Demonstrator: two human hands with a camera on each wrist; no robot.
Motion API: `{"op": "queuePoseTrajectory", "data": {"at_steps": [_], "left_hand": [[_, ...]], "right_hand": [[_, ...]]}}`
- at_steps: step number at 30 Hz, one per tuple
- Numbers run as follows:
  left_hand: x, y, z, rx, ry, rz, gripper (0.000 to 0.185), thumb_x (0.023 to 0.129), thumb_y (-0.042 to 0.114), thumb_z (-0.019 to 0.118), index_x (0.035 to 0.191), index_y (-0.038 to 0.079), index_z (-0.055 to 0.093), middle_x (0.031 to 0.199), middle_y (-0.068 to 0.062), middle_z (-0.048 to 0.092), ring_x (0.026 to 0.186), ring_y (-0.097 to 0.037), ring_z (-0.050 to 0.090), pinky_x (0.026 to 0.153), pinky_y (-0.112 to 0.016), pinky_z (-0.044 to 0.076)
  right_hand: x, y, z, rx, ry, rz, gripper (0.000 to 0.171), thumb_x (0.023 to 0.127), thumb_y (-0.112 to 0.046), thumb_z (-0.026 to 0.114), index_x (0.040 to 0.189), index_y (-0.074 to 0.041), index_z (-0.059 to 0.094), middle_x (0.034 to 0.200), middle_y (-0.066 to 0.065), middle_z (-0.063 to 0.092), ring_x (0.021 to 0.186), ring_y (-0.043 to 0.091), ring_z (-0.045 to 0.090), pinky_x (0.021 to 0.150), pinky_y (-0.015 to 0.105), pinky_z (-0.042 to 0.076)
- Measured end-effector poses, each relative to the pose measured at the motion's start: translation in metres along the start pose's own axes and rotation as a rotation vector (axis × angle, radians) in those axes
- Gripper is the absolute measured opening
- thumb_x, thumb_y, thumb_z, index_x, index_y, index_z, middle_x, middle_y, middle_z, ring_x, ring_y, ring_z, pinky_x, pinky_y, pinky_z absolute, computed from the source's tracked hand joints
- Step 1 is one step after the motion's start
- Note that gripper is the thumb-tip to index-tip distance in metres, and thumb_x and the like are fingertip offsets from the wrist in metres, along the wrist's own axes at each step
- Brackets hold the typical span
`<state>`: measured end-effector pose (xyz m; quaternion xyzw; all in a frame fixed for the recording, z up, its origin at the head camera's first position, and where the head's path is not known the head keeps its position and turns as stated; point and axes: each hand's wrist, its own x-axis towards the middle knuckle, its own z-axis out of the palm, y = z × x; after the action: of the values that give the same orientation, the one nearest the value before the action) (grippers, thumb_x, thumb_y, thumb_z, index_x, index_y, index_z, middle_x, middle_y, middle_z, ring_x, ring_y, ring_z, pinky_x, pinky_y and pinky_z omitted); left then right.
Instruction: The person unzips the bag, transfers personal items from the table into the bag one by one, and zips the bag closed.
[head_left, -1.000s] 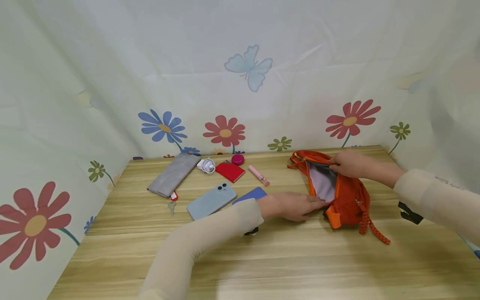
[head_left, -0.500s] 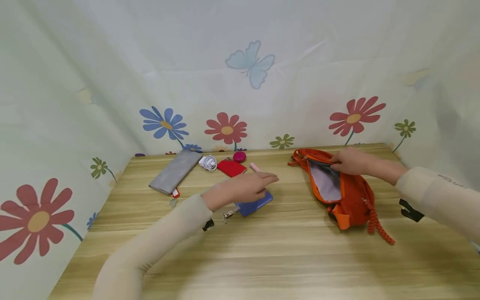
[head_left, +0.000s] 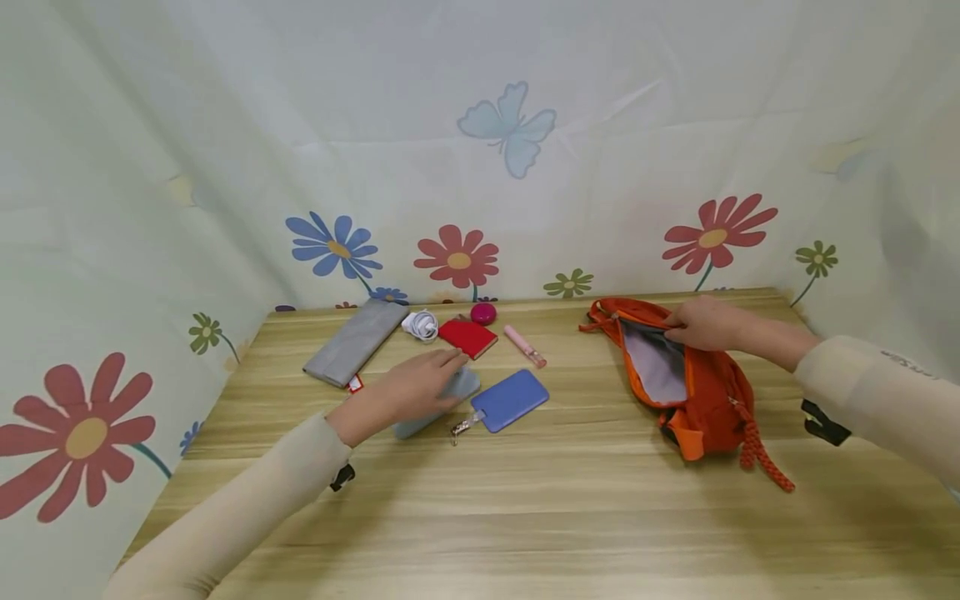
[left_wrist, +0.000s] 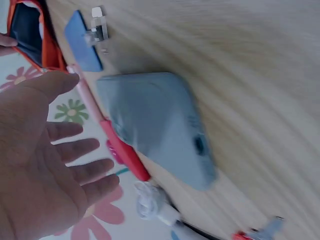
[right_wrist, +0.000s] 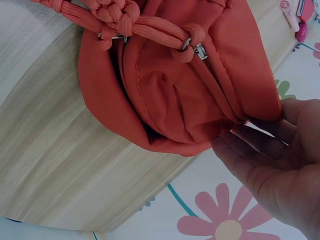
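Note:
My left hand (head_left: 412,385) hovers over the light blue phone (head_left: 462,384), hiding much of it in the head view. In the left wrist view its fingers are spread and slightly bent, apart from the phone (left_wrist: 155,120), and the palm holds nothing. My right hand (head_left: 705,323) pinches the upper opening edge of an orange bag (head_left: 712,400), thumb on one side and fingers on the other in the right wrist view. The bag gapes toward the left, showing its pale lining (head_left: 655,367). Beside the phone lies a blue card holder (head_left: 512,400) with a metal clip.
Behind the phone lie a red booklet (head_left: 468,338), a coiled white cable (head_left: 422,326), a round magenta case (head_left: 483,313) and a pink tube (head_left: 525,346). A grey pouch (head_left: 356,342) sits at left, a key with a red tag (left_wrist: 260,233) near it. A flowered curtain borders the table.
My left hand has moved left, from the bag's opening across the card holder to above the phone. My right hand keeps its hold on the bag's edge.

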<state>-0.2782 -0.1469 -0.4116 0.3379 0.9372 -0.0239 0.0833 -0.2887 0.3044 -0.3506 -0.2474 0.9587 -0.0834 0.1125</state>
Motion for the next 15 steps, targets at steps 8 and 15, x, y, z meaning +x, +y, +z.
{"op": "queuePoseTrajectory", "data": {"at_steps": [8, 15], "left_hand": [[-0.022, -0.013, 0.013, -0.061, -0.039, -0.054, 0.087, 0.1, 0.053, 0.058, 0.161, 0.002, 0.022, 0.166, -0.023, 0.021, 0.15, -0.047, 0.023, 0.121, -0.053, 0.025], [-0.03, -0.015, 0.026, -0.134, -0.084, -0.072, 0.086, 0.103, 0.05, 0.055, 0.161, -0.001, 0.018, 0.165, -0.027, 0.016, 0.152, -0.043, 0.02, 0.121, -0.052, 0.026]], "right_hand": [[-0.001, 0.0, 0.001, -0.007, 0.023, -0.003, 0.029, 0.099, -0.008, 0.061, 0.118, 0.013, 0.069, 0.096, 0.015, 0.073, 0.064, 0.014, 0.049, 0.062, 0.031, 0.042], [0.0, 0.001, 0.003, 0.01, 0.02, 0.006, 0.027, 0.1, -0.01, 0.06, 0.114, 0.011, 0.071, 0.07, 0.001, 0.057, 0.059, 0.013, 0.045, 0.059, 0.03, 0.04]]}}
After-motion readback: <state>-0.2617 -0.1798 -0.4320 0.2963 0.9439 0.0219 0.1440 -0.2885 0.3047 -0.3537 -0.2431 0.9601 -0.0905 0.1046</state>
